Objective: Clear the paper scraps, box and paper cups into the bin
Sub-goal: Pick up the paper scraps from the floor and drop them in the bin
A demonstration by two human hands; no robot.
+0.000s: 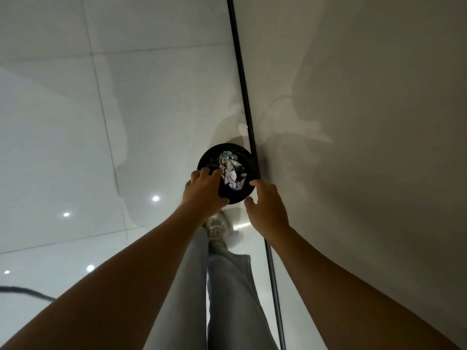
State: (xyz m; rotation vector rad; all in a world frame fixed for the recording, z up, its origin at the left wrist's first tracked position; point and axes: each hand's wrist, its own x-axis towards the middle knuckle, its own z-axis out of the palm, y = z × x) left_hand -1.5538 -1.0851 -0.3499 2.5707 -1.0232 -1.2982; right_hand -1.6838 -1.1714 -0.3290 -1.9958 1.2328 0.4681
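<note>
A glossy pale tiled floor (75, 122) meets a plain wall (366, 122) along a thin black strip (242, 79), and the round black bin (226, 173) stands on the floor right against that strip. Inside the bin lies a heap of crumpled paper scraps (231, 170), white and bluish, filling its middle; no box or paper cups can be made out among them, so whether those are buried underneath or elsewhere cannot be told. Both arms reach down to the bin. The left hand (202, 193) rests over the bin's near-left rim with its fingers bent onto the edge, though what, if anything, they pinch is hidden. The right hand (267, 210) hovers just beside the bin's near-right rim, fingers loose and holding nothing. Behind the bin's near edge, 1 pale shoe (217, 228) and light trousers stand. This looks like the dropping-in step, late in the task. The next move probably calls for letting go over the bin's mouth, withdrawing both hands, and checking for any leftovers.
</note>
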